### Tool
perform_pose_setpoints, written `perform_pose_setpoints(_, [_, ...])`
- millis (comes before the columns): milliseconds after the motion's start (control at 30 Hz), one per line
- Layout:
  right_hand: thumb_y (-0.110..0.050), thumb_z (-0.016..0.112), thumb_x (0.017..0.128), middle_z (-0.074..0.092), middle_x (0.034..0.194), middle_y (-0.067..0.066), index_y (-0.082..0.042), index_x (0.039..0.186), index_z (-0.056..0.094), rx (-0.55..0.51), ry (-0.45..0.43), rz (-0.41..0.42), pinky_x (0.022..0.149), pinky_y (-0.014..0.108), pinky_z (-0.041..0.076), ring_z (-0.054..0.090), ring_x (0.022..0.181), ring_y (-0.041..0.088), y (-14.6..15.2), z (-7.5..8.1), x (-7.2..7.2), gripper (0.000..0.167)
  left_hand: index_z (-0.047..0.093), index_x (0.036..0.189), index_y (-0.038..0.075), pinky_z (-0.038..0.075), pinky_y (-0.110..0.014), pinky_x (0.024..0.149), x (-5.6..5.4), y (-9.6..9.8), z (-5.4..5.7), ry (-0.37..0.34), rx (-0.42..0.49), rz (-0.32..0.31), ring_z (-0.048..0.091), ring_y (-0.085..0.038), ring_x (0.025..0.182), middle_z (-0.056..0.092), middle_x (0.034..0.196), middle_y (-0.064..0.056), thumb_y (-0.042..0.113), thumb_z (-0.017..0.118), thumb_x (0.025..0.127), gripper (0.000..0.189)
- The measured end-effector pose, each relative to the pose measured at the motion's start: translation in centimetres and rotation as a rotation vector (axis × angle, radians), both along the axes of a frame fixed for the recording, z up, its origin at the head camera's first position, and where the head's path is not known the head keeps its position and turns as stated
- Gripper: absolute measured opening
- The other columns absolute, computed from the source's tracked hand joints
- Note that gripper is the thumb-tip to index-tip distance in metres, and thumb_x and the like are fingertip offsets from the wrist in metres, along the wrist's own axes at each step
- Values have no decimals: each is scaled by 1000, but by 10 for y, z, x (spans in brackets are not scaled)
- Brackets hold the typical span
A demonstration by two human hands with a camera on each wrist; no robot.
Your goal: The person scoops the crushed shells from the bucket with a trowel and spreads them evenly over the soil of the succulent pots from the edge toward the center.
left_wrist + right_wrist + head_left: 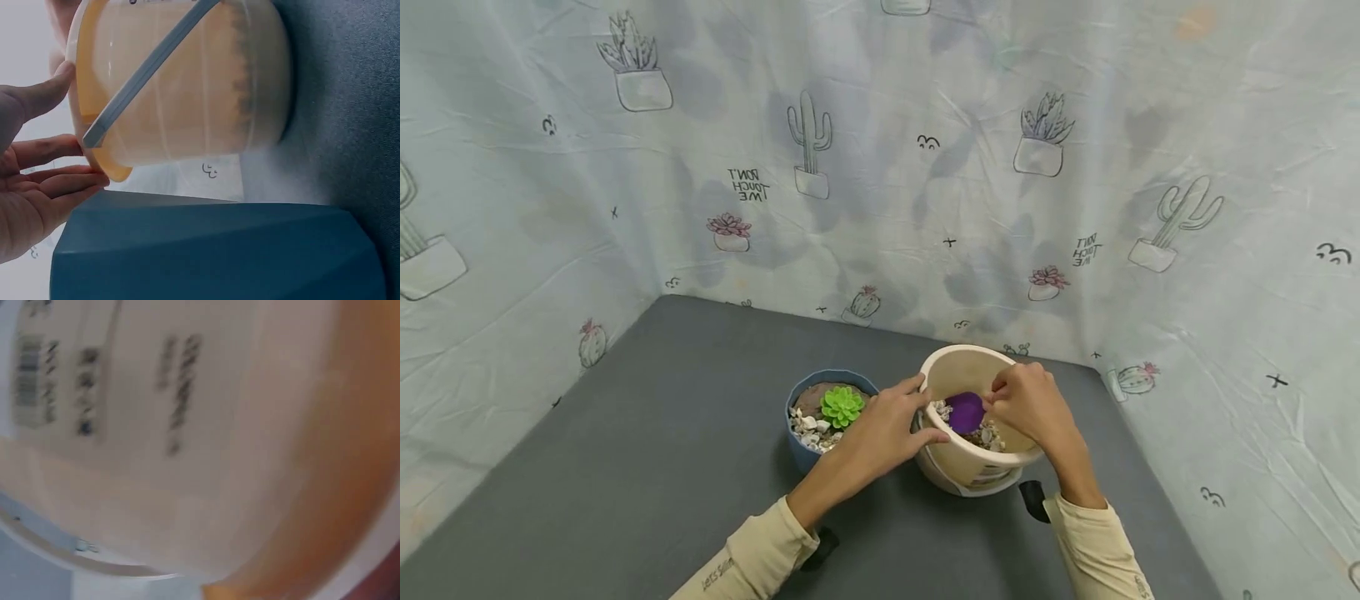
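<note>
In the head view, we look down at a grey table [625, 467], where a cream bucket [951, 465] stands toward five o'clock from the centre. A person's left hand [883, 421] rests against the bucket's rim at nine o'clock, its fingers and thumb spread wide and touching the edge. The right hand [1028, 404] comes over the rim at three o'clock, its fingers curled narrowly, pinching a purple scoop [964, 414] inside the bucket. The scoop lies toward eight o'clock within the opening, among pale and brownish pebbles [988, 436].

Just beside the bucket, at nine o'clock from it, we find a blue pot [802, 454]. It holds a bright green succulent [842, 406], with whitish stones [812, 429] at seven o'clock from the plant. The left forearm crosses in front of the pot.

Both arms wear cream sleeves [775, 542], reaching in from six o'clock. Behind the table, a pale curtain [880, 125] printed with cacti and potted plants fills the view toward twelve o'clock.

From the left wrist we see the bucket's grey handle [150, 75] slanting across its side. The right wrist view is blurred, but we make out a printed label [94, 394] with a barcode.
</note>
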State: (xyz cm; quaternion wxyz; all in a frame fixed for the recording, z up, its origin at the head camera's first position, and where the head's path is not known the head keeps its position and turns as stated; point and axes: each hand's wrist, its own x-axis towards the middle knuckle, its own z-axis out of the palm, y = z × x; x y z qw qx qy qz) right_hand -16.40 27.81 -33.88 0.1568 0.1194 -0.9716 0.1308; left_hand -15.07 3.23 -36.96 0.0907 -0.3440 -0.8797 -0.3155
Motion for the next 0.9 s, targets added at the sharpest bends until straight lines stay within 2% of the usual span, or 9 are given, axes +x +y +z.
perform_pose_setpoints(67, [-9,80,83,78,71,7,-5,75,82,-64,-31,-54,59,38,54,67,62,18,5,-1,3,9,70,136,3,62,-46,99,0,0,-1,-8,9,-6,64,-38,134,56,153,-25,42,79,92,59])
perform_pose_setpoints(133, [-13,80,86,80,79,13,-3,81,84,-118,-63,-109,63,41,57,73,71,26,10,-1,6,12,70,135,3,63,-45,97,0,-1,-1,-7,11,-12,64,-38,134,56,153,-25,41,80,92,59])
perform_pose_setpoints(267, [-16,79,88,81,89,19,-1,86,85,-210,-88,-182,68,40,56,74,84,35,15,0,11,16,71,133,2,63,-44,96,-1,-1,0,16,18,-17,65,-38,132,57,151,-26,40,81,91,58])
perform_pose_setpoints(400, [-17,79,89,81,94,21,-1,90,85,-277,-114,-229,69,33,53,72,86,33,18,5,16,17,69,136,0,62,-44,98,-2,0,-1,23,29,-23,65,-39,132,57,150,-28,38,81,91,60])
perform_pose_setpoints(500, [-19,80,89,80,89,20,1,93,84,-335,-140,-277,64,28,50,69,78,25,21,10,19,21,69,136,0,62,-45,98,-3,-1,-1,25,43,-30,65,-40,132,57,150,-28,38,80,92,59])
perform_pose_setpoints(667, [-17,79,90,74,69,8,4,98,83,-480,-200,-322,56,25,47,60,65,13,25,18,24,23,71,133,0,63,-45,95,-3,-3,-2,40,66,-39,66,-41,130,58,149,-29,37,81,91,57])
perform_pose_setpoints(900, [-16,75,93,74,69,-3,11,110,78,-651,-260,-331,60,26,55,62,65,9,36,19,30,31,68,137,0,62,-46,98,-3,-3,-2,4,67,-36,63,-42,133,56,151,-28,38,80,92,60])
